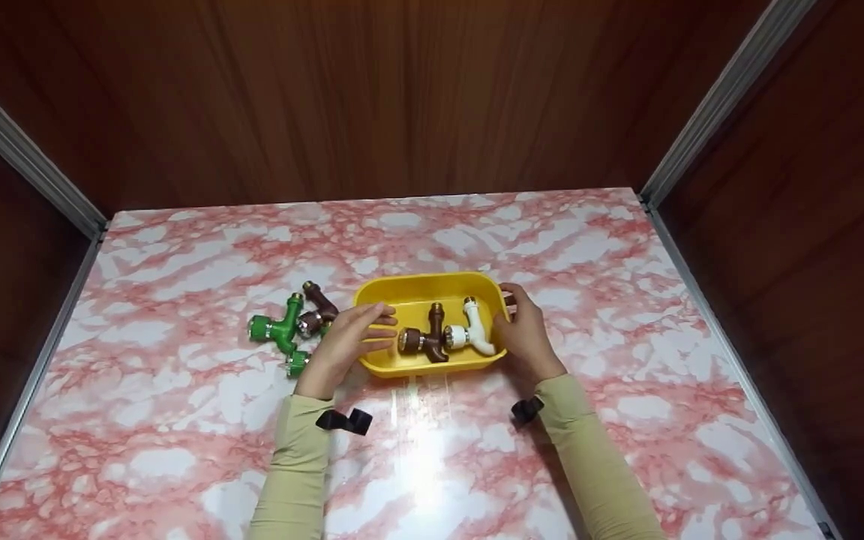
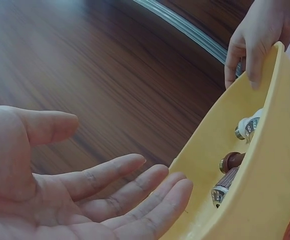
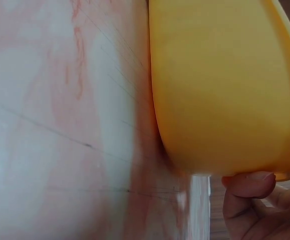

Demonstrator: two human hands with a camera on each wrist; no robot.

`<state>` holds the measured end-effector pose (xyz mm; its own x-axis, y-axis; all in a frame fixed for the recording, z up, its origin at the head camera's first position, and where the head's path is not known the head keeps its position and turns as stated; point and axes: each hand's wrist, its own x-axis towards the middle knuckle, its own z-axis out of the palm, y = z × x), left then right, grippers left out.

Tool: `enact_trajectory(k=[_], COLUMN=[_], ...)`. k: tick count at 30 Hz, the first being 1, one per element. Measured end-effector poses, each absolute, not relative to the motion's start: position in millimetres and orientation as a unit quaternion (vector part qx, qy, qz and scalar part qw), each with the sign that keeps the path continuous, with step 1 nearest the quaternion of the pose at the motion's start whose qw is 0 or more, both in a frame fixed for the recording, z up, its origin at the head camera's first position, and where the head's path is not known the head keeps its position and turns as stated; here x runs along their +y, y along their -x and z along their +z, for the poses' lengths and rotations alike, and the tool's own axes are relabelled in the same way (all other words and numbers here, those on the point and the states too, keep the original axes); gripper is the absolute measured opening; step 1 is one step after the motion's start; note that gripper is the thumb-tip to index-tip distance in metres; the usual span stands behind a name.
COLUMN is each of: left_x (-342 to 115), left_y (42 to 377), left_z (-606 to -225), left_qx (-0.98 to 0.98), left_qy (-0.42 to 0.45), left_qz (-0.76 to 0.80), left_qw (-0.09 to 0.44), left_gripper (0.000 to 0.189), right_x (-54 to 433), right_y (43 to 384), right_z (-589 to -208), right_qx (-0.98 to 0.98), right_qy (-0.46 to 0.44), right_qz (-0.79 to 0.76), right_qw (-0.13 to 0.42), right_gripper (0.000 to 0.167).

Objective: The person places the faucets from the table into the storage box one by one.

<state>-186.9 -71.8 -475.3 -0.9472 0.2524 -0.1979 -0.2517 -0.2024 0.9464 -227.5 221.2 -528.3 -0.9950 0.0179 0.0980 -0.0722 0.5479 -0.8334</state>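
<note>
Yellow bin (image 1: 432, 285): rim pinched by right hand (image 1: 531, 334); left hand (image 1: 342, 343) fingers straight, thumb apart, rim contact unclear; brown tap (image 1: 433, 343) and white tap (image 1: 478, 337) between both hands' fingers.

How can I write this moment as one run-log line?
left hand: open at left end of yellow tub | right hand: grips right end | inside: brown tap, white tap | outside, left: green taps, another brown tap

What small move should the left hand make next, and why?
Probably reach the left hand toward the leftmost green tap: it lies outside the yellow bin, and that hand is open and empty, while the right hand holds the bin.
</note>
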Motion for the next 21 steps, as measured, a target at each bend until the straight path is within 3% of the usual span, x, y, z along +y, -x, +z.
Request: enact_trajectory(k=[21], left_x=[-79.9], left_y=[174.0], left_z=[-475.4], left_qx=[0.564], left_qy=[-0.025], left_qz=[0.813], left_qw=[0.145], left_gripper=[0.044], right_x=[221.1], right_y=[229.0], right_z=[-530.0], right_qx=[-0.877], right_qy=[-0.015], right_qz=[0.479], right_qw=[0.049], right_gripper=[0.046])
